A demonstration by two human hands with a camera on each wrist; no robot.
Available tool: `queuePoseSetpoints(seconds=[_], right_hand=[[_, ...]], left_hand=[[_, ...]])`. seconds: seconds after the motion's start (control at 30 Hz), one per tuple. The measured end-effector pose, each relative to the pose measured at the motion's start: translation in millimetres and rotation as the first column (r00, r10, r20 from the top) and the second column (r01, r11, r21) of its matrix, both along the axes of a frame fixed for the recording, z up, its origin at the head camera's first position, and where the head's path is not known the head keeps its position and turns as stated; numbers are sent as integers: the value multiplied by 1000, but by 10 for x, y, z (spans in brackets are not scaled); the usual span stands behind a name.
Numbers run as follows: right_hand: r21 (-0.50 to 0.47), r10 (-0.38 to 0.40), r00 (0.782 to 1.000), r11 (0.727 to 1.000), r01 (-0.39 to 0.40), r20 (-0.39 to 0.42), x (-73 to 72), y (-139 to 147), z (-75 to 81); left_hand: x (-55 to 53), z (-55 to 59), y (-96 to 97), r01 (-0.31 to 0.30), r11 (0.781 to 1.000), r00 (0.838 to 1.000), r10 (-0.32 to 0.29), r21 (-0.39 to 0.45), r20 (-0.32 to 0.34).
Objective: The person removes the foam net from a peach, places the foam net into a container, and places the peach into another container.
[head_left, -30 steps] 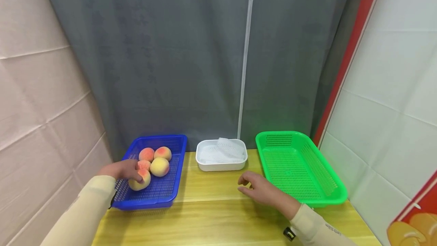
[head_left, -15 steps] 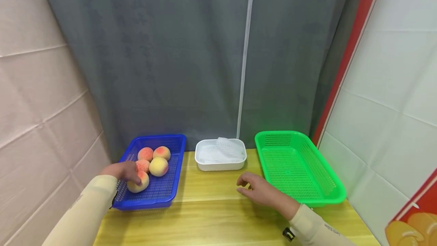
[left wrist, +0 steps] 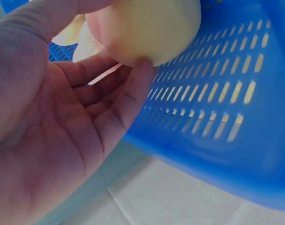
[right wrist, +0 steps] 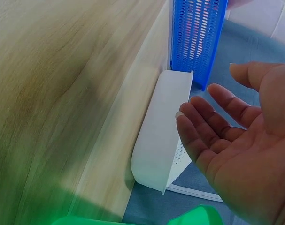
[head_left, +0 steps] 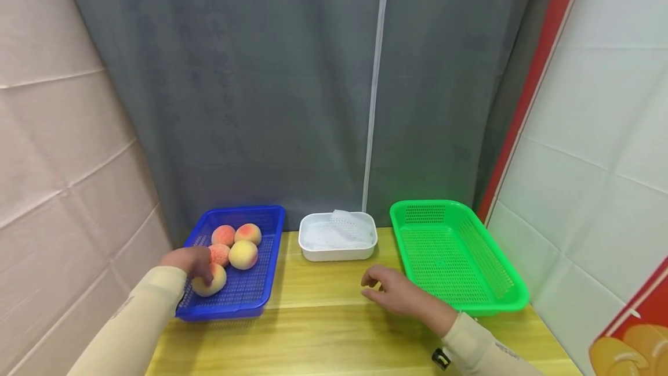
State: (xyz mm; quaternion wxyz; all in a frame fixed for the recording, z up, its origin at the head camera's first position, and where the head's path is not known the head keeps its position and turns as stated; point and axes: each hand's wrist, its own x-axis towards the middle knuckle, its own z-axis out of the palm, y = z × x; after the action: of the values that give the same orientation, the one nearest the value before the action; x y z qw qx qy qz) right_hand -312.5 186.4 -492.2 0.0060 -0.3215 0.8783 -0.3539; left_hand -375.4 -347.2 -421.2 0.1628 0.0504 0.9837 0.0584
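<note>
In the head view, my left hand [head_left: 189,261] reaches into the blue basket [head_left: 246,310] at the left. It grips the nearest peach [head_left: 215,283] between thumb and fingers. The left wrist view has the fingertips curled against the underside of this pale yellow peach [left wrist: 154,33]. Several other peaches, among them a yellow one [head_left: 243,255] and a redder one [head_left: 220,254], lie just behind it in the basket. My right hand [head_left: 394,290] hovers over the table with loosely bent fingers and holds nothing; the green basket [head_left: 514,300] is beside it.
Between the baskets stands a small white tub [head_left: 338,255] with white netting [head_left: 344,231] inside. All stand on a wooden table [head_left: 323,335]. A grey curtain [head_left: 271,86] hangs behind, with a pale wall [head_left: 68,149] at left and a white one [head_left: 600,132] at right.
My left hand has drawn the gripped peach slightly toward the front left, widening its gap from the others. My right hand has stayed almost still.
</note>
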Motion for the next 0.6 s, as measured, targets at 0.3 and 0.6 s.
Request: queuePoseSetpoints(seconds=[0.3, 0.6], right_hand=[[-1, 7, 1000, 1000, -7, -16, 2, 10, -2], [6, 3, 1000, 1000, -3, -11, 13, -1, 23]], left_hand=[[-8, -8, 10, 61, 998, 998, -61, -20, -22], [-3, 162, 6, 33, 993, 999, -31, 112, -24]])
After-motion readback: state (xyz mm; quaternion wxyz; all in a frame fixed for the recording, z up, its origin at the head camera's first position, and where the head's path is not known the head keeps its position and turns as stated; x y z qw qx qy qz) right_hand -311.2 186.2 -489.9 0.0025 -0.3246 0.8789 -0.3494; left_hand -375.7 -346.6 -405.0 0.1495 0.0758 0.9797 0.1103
